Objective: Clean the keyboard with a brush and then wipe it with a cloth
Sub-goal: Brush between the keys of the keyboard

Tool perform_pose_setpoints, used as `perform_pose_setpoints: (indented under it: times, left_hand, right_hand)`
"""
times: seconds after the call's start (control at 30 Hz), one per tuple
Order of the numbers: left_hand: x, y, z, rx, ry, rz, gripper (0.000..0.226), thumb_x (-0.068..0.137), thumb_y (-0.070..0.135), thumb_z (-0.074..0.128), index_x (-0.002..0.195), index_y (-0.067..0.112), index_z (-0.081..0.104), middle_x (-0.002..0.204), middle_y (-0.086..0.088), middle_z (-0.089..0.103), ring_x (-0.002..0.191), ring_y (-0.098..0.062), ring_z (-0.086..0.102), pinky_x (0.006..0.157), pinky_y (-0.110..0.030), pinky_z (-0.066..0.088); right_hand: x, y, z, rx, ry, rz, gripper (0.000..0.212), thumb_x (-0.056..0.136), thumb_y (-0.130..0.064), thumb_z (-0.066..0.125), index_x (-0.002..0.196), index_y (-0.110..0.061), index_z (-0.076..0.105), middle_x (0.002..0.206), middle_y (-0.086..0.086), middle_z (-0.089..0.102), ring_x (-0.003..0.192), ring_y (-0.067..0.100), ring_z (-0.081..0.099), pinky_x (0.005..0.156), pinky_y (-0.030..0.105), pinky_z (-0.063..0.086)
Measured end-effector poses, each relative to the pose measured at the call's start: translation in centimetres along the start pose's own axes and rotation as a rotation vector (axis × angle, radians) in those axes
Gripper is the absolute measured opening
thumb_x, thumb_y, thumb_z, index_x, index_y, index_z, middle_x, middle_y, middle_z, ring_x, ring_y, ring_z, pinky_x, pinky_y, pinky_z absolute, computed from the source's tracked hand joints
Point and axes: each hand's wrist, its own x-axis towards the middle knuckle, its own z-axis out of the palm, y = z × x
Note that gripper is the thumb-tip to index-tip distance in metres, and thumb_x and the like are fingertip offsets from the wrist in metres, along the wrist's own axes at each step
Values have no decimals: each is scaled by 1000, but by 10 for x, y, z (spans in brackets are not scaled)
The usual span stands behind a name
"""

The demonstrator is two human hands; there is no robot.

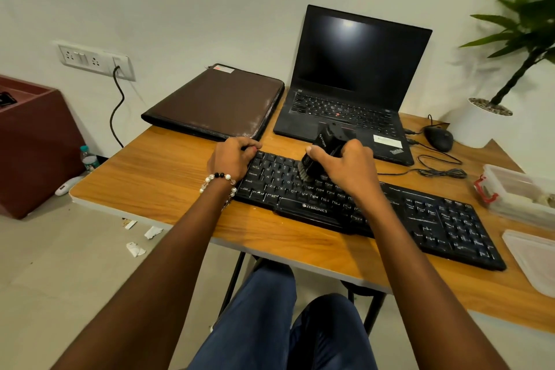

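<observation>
A black Zebronics keyboard [420, 213] lies slanted across the wooden desk [156, 177]. My right hand [345, 171] grips a black brush [322, 150], and its bristles touch the keys in the keyboard's upper left part. My left hand [232, 156], with a bead bracelet on the wrist, curls over the keyboard's far left corner and holds it there. No cloth can be made out with certainty.
An open black laptop [351, 84] and a brown folder [216, 102] lie behind the keyboard. A mouse [438, 138] with its cable sits at the right, near a clear plastic box [519, 192], a lid [531, 258] and a potted plant [492, 117].
</observation>
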Motion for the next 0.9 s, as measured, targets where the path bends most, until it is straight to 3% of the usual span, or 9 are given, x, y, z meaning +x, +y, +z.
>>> perform_pose_setpoints:
  times: [0.07, 0.2, 0.3, 0.4, 0.47, 0.57, 0.7, 0.8, 0.9]
  left_hand:
    - [0, 0, 0, -1, -3, -3, 17, 93, 32, 60, 104, 34, 71, 108, 7, 70, 93, -14, 62, 75, -35, 54]
    - [0, 0, 0, -3, -4, 1, 16, 93, 31, 60, 104, 33, 71, 106, 7, 70, 91, -13, 62, 73, -34, 54]
    - [0, 0, 1, -14, -2, -2, 16, 92, 30, 61, 104, 33, 72, 106, 6, 71, 92, -14, 63, 75, -36, 55]
    - [0, 1, 1, 4, 0, 2, 16, 93, 31, 60, 104, 34, 71, 106, 7, 71, 88, -12, 61, 71, -32, 53]
    - [0, 1, 0, 10, -5, 0, 17, 93, 32, 59, 105, 34, 71, 104, 7, 70, 84, -11, 59, 65, -28, 49]
    - [-1, 2, 0, 14, -6, -4, 17, 93, 32, 59, 104, 34, 71, 100, 7, 71, 79, -11, 58, 62, -26, 46]
    - [-2, 2, -2, 17, -2, 11, 17, 93, 31, 59, 105, 33, 71, 103, 7, 70, 83, -11, 58, 64, -27, 45]
    - [-2, 2, -2, 18, -1, 8, 17, 93, 32, 59, 104, 35, 71, 104, 7, 71, 85, -11, 60, 66, -27, 48]
    - [-2, 3, -2, 9, -3, 0, 16, 93, 32, 60, 103, 35, 72, 104, 8, 71, 86, -12, 60, 67, -29, 50]
  right_hand:
    - [-5, 4, 7, 0, 57, -22, 40, 84, -46, 67, 65, -13, 53, 59, 0, 56, 49, 13, 50, 44, 24, 36]
    - [-12, 4, 6, -30, -34, -56, 38, 86, -40, 66, 62, -16, 50, 57, -1, 54, 48, 12, 47, 44, 23, 34]
    - [-6, 0, -5, -9, -166, -14, 35, 83, -40, 69, 82, -6, 63, 74, 8, 68, 63, 20, 61, 57, 35, 48]
    - [1, -4, -10, 75, -151, -2, 34, 81, -39, 71, 91, -7, 64, 85, 8, 69, 71, 18, 62, 64, 36, 51]
    - [4, -7, -6, 108, -121, -57, 31, 82, -38, 71, 93, -9, 64, 85, 4, 68, 71, 14, 63, 63, 31, 52]
    - [5, -12, 4, 133, -214, -157, 26, 82, -34, 72, 95, -12, 65, 81, -1, 70, 67, 10, 66, 58, 26, 53]
    - [11, -14, 17, 181, -257, -207, 35, 81, -33, 74, 105, -11, 61, 87, 4, 71, 60, 12, 66, 51, 22, 52]
    - [15, -11, 13, 55, -282, -266, 35, 83, -31, 72, 106, -8, 60, 90, 5, 69, 62, 13, 65, 51, 23, 52]
    - [20, -10, -3, -116, -357, -335, 32, 82, -30, 71, 104, -8, 60, 91, 4, 66, 74, 17, 64, 63, 33, 55]
